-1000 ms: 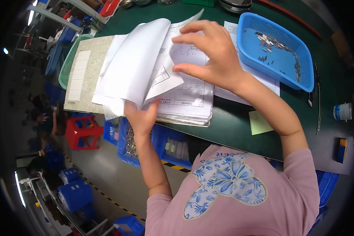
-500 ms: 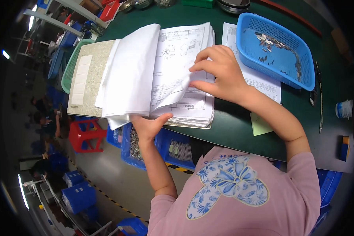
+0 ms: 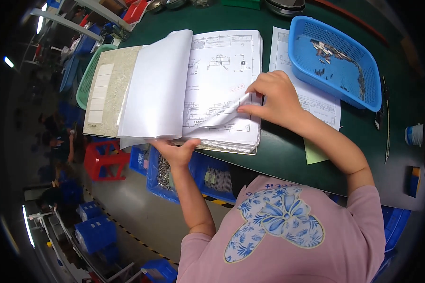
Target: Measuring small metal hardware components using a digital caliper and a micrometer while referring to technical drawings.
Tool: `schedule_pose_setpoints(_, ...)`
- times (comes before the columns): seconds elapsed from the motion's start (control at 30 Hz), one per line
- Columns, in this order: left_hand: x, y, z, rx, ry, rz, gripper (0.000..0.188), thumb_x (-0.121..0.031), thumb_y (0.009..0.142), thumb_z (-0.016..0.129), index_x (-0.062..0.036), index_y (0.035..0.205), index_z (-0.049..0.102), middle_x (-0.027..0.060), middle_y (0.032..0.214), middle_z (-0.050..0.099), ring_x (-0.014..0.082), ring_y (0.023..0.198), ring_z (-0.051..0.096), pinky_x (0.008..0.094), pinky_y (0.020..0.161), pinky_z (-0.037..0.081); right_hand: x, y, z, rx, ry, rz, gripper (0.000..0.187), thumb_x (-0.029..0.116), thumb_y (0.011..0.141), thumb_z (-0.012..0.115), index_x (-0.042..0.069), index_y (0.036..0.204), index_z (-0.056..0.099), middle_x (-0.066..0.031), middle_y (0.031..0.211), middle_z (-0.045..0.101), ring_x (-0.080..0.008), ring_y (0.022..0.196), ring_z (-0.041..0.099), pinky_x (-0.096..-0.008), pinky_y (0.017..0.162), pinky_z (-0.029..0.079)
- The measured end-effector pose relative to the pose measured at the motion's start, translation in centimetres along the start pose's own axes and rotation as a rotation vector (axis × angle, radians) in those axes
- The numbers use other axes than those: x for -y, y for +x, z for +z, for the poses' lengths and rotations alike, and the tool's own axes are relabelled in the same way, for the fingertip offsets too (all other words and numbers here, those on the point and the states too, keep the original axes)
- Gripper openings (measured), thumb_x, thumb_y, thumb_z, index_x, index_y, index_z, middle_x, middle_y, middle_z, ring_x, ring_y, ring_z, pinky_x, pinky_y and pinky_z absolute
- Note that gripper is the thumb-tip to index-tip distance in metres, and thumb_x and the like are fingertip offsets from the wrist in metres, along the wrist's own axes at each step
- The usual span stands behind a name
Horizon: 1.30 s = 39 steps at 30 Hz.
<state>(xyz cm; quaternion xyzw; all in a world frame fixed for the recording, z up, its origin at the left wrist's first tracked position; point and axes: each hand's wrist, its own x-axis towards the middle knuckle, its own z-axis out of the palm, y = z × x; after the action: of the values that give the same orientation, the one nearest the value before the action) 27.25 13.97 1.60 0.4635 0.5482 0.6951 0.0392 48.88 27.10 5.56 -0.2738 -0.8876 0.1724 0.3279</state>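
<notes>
A thick binder of drawing sheets (image 3: 222, 66) lies spread on the green table, its mottled cover (image 3: 121, 68) folded out to the left. Turned white pages (image 3: 158, 85) stand bowed over its middle. My right hand (image 3: 276, 101) pinches the lifted edge of a sheet (image 3: 217, 118) between thumb and fingers, and the sheet curls up over the printed drawing. At the binder's near edge rests my left hand (image 3: 174, 151), thumb spread out to the right. Its fingertips are partly hidden beneath the turned pages.
Right of the binder, a blue basket (image 3: 311, 80) with small metal pieces stands on printed sheets (image 3: 323, 106). A pale green note (image 3: 316, 153) lies nearer me. Blue bins (image 3: 217, 191) with metal parts sit below the table edge, and a red stool (image 3: 99, 165) is on the floor left.
My right hand has moved slightly right and down with the pinched sheet edge. A different drawing now shows on the right side. My left hand has shifted slightly.
</notes>
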Motion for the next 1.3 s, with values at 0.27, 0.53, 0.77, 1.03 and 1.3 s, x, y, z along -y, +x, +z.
schedule_pose_setpoints(0.27,-0.6,2.0,2.5,-0.136,0.079,-0.110,0.054,0.000,0.080,0.051,0.0059,0.125,0.021,0.0192,0.122,0.036,0.0254,0.111,0.041,0.0349,0.094,0.032,-0.7,-1.6,-0.2,-0.044,0.119,-0.128,0.053,0.036,0.053,0.076,0.007,0.095,0.061,-0.0049,0.083,0.053,-0.0198,0.076,0.049,-0.0309,0.073,0.035)
schedule_pose_setpoints(0.53,-0.3,1.7,0.6,-0.078,0.043,-0.042,0.082,-0.023,0.073,0.065,0.0048,0.128,0.011,0.0212,0.126,0.028,0.0264,0.116,0.034,0.0368,0.096,0.029,-0.6,1.0,1.2,0.063,0.049,-0.041,0.040,0.034,0.052,0.075,0.009,0.079,0.062,-0.0050,0.078,0.048,-0.0215,0.074,0.048,-0.0322,0.071,0.035)
schedule_pose_setpoints(0.77,-2.3,-0.7,1.7,0.394,0.609,0.181,0.073,-0.013,0.056,0.067,0.0002,0.121,0.038,0.0200,0.090,0.055,0.0349,0.079,0.055,0.0382,0.068,0.046,2.3,1.0,-1.7,-0.119,0.061,-0.178,0.056,0.021,0.050,0.075,0.005,0.100,0.055,-0.0130,0.097,0.051,-0.0293,0.087,0.050,-0.0364,0.077,0.038)
schedule_pose_setpoints(1.03,-7.8,2.1,1.3,0.766,0.640,0.157,0.073,-0.021,0.059,0.065,0.0017,0.123,0.037,0.0243,0.123,0.036,0.0400,0.114,0.035,0.0425,0.095,0.028,-3.5,-5.0,-13.2,-0.094,-0.411,0.167,0.041,0.012,0.060,0.067,0.005,0.099,0.056,-0.0122,0.106,0.051,-0.0297,0.099,0.048,-0.0359,0.083,0.036)
schedule_pose_setpoints(1.3,-6.5,1.0,15.0,1.160,0.449,0.629,0.035,-0.007,0.068,0.061,-0.0014,0.103,0.055,0.0150,0.103,0.054,0.0300,0.098,0.052,0.0386,0.081,0.042,-7.0,-12.7,-17.0,0.090,-0.607,0.361,0.043,0.023,0.062,0.069,0.004,0.099,0.056,-0.0102,0.095,0.056,-0.0249,0.092,0.052,-0.0349,0.086,0.035)
